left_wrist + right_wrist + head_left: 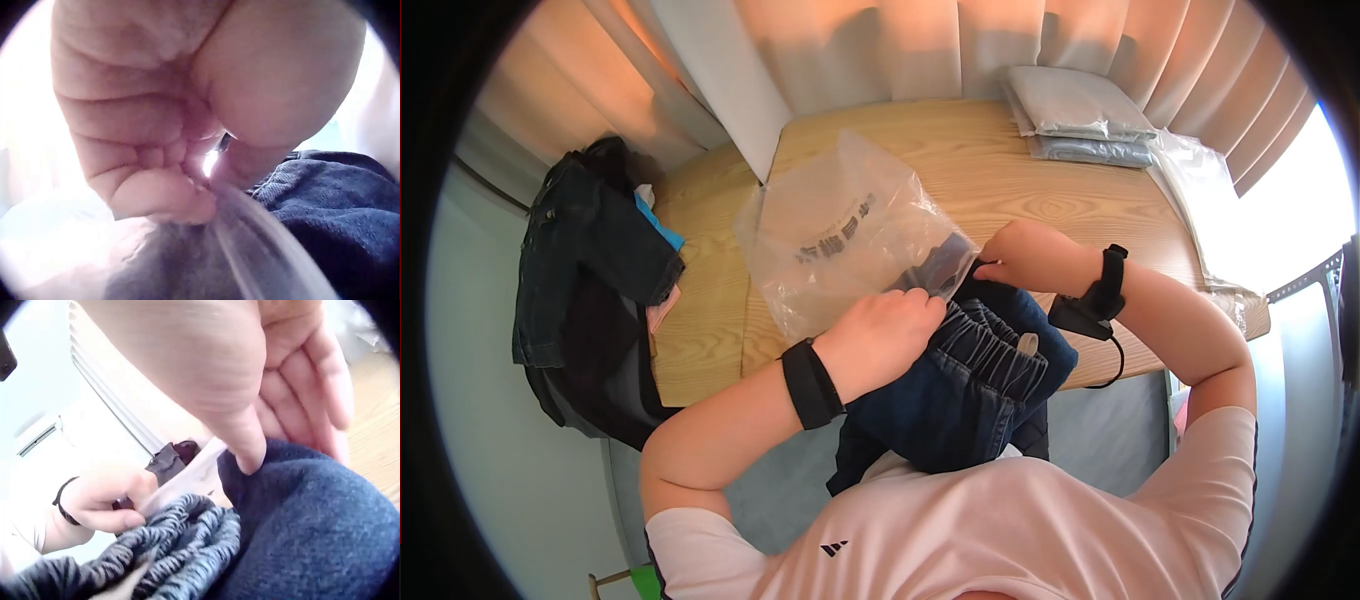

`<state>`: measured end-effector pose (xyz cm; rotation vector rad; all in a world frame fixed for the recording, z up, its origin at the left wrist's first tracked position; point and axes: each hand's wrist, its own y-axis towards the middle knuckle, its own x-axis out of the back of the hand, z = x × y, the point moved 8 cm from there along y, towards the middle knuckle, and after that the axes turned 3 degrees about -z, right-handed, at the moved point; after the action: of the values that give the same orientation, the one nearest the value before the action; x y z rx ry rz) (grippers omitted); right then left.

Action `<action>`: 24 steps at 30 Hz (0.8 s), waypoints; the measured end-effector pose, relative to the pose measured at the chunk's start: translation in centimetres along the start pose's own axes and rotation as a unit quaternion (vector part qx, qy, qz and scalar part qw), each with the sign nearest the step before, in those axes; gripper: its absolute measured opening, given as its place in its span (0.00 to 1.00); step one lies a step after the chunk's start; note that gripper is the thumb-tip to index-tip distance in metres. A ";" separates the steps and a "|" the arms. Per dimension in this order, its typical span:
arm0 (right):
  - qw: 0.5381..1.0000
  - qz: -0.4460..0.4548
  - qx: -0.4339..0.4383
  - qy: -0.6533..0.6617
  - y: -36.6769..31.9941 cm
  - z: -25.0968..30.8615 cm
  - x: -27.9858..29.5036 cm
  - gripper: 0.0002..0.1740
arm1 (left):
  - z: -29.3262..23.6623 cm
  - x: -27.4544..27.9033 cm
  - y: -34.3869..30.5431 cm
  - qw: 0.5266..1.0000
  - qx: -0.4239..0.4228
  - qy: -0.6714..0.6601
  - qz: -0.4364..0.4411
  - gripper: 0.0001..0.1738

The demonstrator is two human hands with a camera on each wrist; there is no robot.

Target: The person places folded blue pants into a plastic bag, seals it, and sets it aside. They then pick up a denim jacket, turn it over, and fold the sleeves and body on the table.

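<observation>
Dark blue jeans (930, 410) with a gathered elastic waistband (187, 544) lie bunched over the table's front edge. One part of them is inside the mouth of a clear plastic bag (800, 285) printed with dark characters. My left hand (885, 335) pinches the bag's rim, its fingers curled; the plastic edge (269, 250) runs down from the fingertips in the left wrist view. At the other side of the mouth, my right hand (1035, 258) grips the folded denim (319, 525), thumb on the near side and fingers behind it.
Dark garments (590, 270) are heaped at the table's left end. Packed clear bags (1085, 110) are stacked at the back right, beside loose plastic (1200, 190). A white panel (725, 80) stands at the back left. A black cable (1120, 365) hangs from the right wrist.
</observation>
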<state>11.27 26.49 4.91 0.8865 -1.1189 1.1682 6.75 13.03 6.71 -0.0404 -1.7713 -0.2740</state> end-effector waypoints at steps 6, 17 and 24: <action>0.989 0.079 -0.123 -0.021 0.4 -1.5 -1.4 0.25 | -2.4 0.0 -0.4 0.996 -0.079 -0.042 0.010 0.05; 0.973 0.094 -0.052 -0.202 1.0 0.5 -2.1 0.10 | 1.5 2.0 -2.5 0.998 0.046 -0.013 -0.028 0.09; 0.995 0.004 0.006 -0.099 -3.9 8.9 3.1 0.16 | 4.3 3.5 -12.4 0.954 0.250 -0.053 -0.156 0.13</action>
<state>13.42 17.98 10.20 1.0258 -1.2777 1.1130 -0.30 1.45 7.22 0.6020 -1.9056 -0.0428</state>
